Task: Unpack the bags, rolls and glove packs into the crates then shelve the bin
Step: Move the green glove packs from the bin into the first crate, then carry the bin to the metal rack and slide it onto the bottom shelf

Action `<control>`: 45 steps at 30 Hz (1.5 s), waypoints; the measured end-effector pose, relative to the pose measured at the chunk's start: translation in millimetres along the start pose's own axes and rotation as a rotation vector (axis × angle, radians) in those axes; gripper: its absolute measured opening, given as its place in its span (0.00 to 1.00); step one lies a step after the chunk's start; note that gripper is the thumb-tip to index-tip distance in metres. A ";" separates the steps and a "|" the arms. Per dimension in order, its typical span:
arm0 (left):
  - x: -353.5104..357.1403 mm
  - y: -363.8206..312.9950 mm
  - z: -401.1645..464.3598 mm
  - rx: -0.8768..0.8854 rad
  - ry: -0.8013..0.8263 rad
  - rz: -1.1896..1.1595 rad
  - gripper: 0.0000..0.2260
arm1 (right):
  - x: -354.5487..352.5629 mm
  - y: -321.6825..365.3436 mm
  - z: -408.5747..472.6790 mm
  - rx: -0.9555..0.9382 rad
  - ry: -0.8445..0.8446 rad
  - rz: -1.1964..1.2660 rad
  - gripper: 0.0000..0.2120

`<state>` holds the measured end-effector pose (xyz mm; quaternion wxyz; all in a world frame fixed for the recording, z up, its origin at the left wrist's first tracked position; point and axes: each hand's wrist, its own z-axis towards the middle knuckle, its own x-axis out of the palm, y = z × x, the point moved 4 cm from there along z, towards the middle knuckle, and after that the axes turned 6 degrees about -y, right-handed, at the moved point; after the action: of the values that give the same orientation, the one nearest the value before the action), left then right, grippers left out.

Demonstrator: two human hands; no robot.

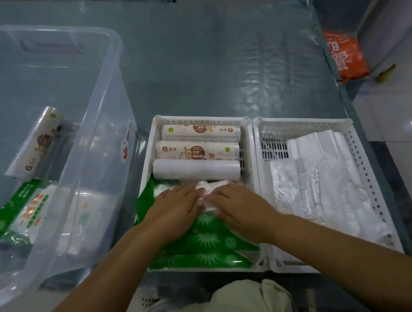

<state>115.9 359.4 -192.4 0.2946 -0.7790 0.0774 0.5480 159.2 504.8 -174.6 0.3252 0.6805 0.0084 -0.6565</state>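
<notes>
- Green glove packs lying flat in the near half of the left crate, stacked so more can fit.
- Left hand and right hand side by side, palms down, pressing on the top pack, likely to flatten it.
- Fingers of both hands stretched out and close together, resting on the pack and clamped on nothing.
- Three rolls lined up at the far end of the same crate, side by side, touching.
- White bags laid flat in the right crate, just beside the left one.
- Clear bin off to the left on the tabletop.
- Still inside it: one roll, another green pack and some pale bags.
- Shelving the bin not yet due, since not yet empty.
</notes>
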 end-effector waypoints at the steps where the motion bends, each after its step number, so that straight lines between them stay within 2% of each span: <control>1: 3.0 1.8 -0.2 -0.010 0.038 -0.007 0.20 | -1.0 -1.1 -2.0 0.021 -0.011 0.008 0.16; 5: -5.3 1.0 -2.8 -0.008 0.004 0.023 0.20 | -12.4 -10.2 -9.3 0.111 -0.091 0.009 0.16; 12: -70.4 -24.7 -25.0 0.022 -0.302 0.090 0.18 | -43.6 -26.9 -16.3 0.258 -0.290 0.067 0.12; 17: -139.3 -32.9 -54.0 -0.078 -0.535 0.054 0.16 | -67.1 -15.6 6.4 0.243 -0.360 0.072 0.13; 22: -193.2 -19.8 -83.8 -0.082 -0.599 0.027 0.12 | -85.5 17.6 40.1 0.185 -0.423 0.116 0.09; 28: -229.0 48.1 -111.1 -0.182 -0.641 0.057 0.12 | -90.5 77.6 80.7 0.193 -0.465 0.215 0.09; 32: -247.0 100.6 -127.0 -0.115 -0.637 0.063 0.11 | -75.1 123.1 111.3 0.245 -0.521 0.202 0.08; 36: -264.3 162.4 -146.0 -0.106 -0.615 0.195 0.12 | -54.6 166.7 140.3 0.344 -0.610 0.180 0.09; 39: -271.7 211.1 -161.1 -0.071 -0.581 0.310 0.11 | -41.9 184.6 150.8 0.504 -0.713 0.215 0.13; 41: -277.8 243.9 -170.5 -0.037 -0.564 0.385 0.11 | -36.7 191.1 152.0 0.631 -0.764 0.248 0.13; 43: -287.0 275.6 -178.1 -0.048 -0.560 0.445 0.13 | -34.6 195.8 153.9 0.765 -0.736 0.318 0.09; 45: -293.3 300.9 -183.0 -0.095 -0.540 0.477 0.14 | -34.6 199.7 155.0 0.909 -0.673 0.518 0.10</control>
<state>16.7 -44.4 0.1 0.1321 -0.5789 0.1507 0.7904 104.4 291.4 -45.9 0.1366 0.4867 -0.5405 -0.6726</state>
